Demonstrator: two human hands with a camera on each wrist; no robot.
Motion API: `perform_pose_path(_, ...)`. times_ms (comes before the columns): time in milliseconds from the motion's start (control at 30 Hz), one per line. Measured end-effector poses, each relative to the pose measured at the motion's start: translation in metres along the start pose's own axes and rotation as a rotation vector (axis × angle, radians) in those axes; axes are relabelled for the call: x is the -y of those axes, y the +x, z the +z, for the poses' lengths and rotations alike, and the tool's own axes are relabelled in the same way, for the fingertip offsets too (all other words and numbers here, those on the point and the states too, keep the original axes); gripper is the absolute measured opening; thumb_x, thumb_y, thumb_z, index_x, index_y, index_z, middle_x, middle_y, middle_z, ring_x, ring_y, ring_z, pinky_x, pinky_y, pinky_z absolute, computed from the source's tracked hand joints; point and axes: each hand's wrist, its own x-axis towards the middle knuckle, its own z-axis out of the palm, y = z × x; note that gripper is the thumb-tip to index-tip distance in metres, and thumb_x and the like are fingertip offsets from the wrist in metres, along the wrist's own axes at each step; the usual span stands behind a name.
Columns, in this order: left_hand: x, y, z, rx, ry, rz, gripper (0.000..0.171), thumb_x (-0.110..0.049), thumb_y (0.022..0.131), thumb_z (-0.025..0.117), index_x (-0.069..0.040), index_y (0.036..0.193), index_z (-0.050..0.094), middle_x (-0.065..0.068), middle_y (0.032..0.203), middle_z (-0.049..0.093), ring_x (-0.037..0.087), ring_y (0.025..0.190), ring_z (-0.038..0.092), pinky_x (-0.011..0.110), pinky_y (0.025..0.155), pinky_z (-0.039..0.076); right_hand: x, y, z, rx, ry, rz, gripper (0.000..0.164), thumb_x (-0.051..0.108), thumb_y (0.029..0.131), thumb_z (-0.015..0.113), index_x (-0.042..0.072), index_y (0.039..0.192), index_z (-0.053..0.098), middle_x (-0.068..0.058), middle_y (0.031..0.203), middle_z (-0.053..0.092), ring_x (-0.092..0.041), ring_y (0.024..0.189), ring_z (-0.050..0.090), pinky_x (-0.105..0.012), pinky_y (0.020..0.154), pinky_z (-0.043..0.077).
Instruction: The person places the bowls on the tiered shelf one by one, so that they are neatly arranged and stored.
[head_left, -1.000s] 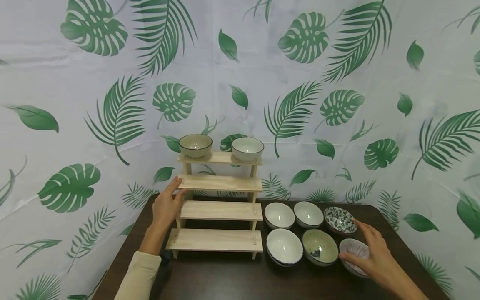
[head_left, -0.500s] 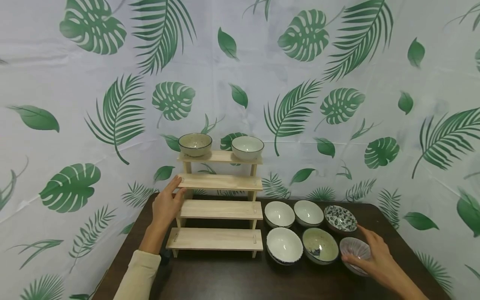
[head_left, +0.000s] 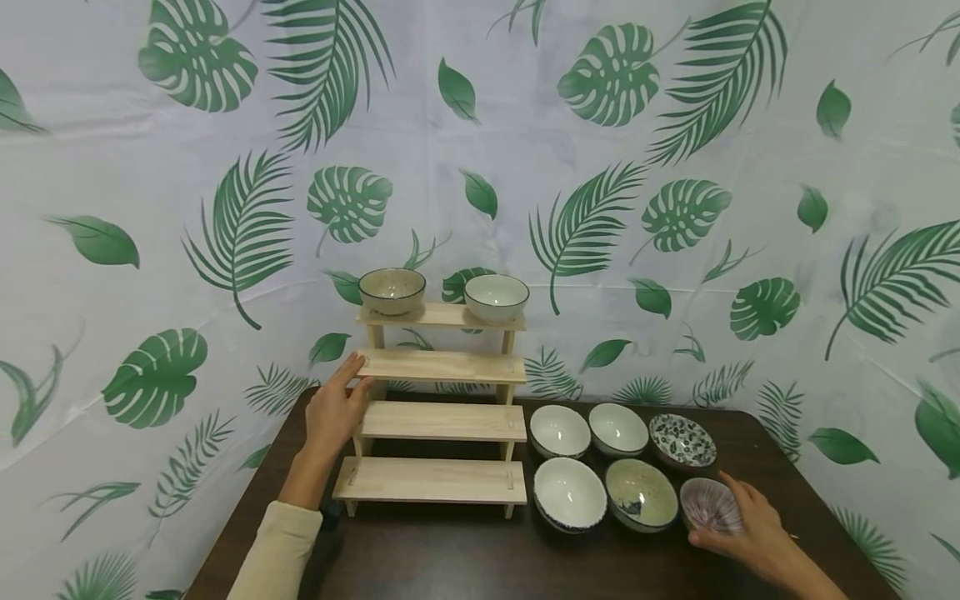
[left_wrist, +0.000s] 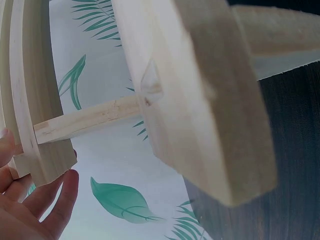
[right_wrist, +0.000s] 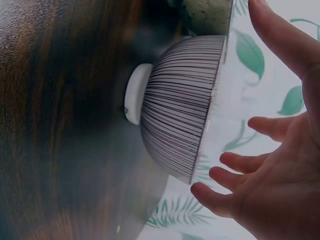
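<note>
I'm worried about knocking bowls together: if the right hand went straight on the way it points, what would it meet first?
Most likely the striped bowl, just ahead of the right hand in the head view; whether a fingertip touches its rim is hard to tell.

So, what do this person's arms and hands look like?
The left hand and right hand wear no gloves. A plain cream sleeve ends partway down the left forearm; the right forearm is bare as far as it shows.
</note>
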Motion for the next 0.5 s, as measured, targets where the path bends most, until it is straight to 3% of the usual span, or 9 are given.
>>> perform_pose_path(300, 0.0, -0.001, -0.001, -0.003, 0.001, -0.006, 0.053, -0.036, 0.102, 0.065, -0.018, 0.15, 0.056, -0.001, 0.159, 0.05, 0.033, 0.107, 0.075, 0.067, 0.088, 0.053, -0.012, 0.004, 0.007, 0.067, -0.015, 0.024, 0.11, 0.041, 0.083, 0.083, -0.012, 0.154, 0.019, -0.051, 0.142, 0.03, -0.07, 0.124, 0.037, -0.079, 0.089, 0.042)
perform_pose_path(500, 0.001, 0.0, 0.0, -0.008, 0.001, 0.01, 0.053, -0.035, 0.102, 0.065, -0.016, 0.15, 0.055, 0.002, 0.159, 0.049, 0.034, 0.107, 0.075, 0.067, 0.088, 0.053, -0.019, 0.006, 0.012, 0.051, -0.017, 0.013, 0.113, 0.04, 0.081, 0.084, -0.015, 0.153, 0.017, -0.05, 0.143, 0.03, -0.072, 0.123, 0.038, -0.079, 0.09, 0.042)
